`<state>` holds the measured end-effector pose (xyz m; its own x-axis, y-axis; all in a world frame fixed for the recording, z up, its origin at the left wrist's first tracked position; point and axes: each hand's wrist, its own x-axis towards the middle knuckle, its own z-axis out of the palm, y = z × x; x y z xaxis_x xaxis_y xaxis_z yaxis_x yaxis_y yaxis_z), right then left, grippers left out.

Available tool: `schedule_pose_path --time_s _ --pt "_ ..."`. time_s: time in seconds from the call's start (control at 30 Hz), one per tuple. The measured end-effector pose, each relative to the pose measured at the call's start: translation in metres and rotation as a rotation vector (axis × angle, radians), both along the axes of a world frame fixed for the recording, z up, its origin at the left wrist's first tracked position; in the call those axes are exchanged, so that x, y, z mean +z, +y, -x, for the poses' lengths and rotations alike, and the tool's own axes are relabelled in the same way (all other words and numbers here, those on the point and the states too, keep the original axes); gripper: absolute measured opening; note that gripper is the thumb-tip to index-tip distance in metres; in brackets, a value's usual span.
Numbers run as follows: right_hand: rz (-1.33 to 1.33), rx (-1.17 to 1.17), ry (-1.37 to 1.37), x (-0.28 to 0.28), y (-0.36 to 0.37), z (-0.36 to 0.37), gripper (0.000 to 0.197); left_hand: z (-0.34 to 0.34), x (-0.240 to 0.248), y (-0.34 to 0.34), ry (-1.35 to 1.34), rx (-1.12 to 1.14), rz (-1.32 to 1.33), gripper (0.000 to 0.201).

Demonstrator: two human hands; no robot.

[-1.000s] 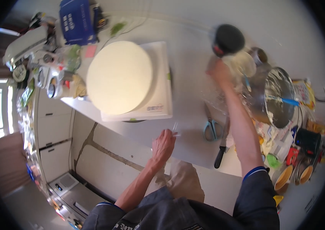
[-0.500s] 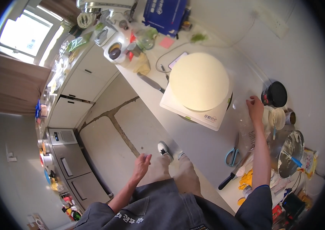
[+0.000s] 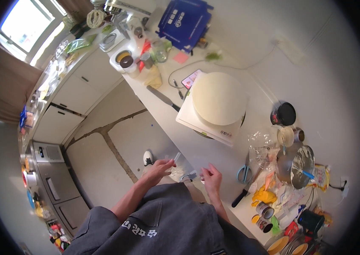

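My left hand (image 3: 159, 171) is in front of my apron, left of the counter edge. A small see-through strip, seemingly clear plastic (image 3: 177, 157), shows at its fingertips. Level with it, near the counter edge, my right hand (image 3: 212, 178) has its fingers bent together; what they hold, if anything, I cannot make out. Ahead, a round pale cream disc (image 3: 219, 98) lies on a white square base (image 3: 214, 132) on the counter. To the right are blue-handled scissors (image 3: 244, 174), a crumpled clear plastic bag (image 3: 261, 142) and a black-handled knife (image 3: 240, 198).
A metal bowl (image 3: 295, 165) smeared with cream, holding a blue-handled spatula (image 3: 308, 174), stands right beside a black-lidded tub (image 3: 283, 114). A long knife (image 3: 161, 98) and a phone (image 3: 191, 78) lie beyond the base. Further back is a blue box (image 3: 184, 24).
My right hand has drawn back from the far right of the counter toward my body. My left hand has risen slightly toward it. The view has shifted.
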<state>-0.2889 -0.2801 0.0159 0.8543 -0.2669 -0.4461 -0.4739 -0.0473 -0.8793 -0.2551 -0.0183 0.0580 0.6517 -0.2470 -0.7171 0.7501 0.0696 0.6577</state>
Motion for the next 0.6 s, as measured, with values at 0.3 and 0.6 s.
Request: schedule_pose_path --time_s 0.3,0.6 --pt "0.072 0.192 -0.148 0.06 0.133 -0.104 0.044 -0.095 0.026 0.083 -0.273 -0.017 0.074 0.038" --pt "0.282 0.328 -0.39 0.189 0.293 -0.185 0.031 -0.161 0.075 0.221 -0.755 -0.165 -0.123 0.028"
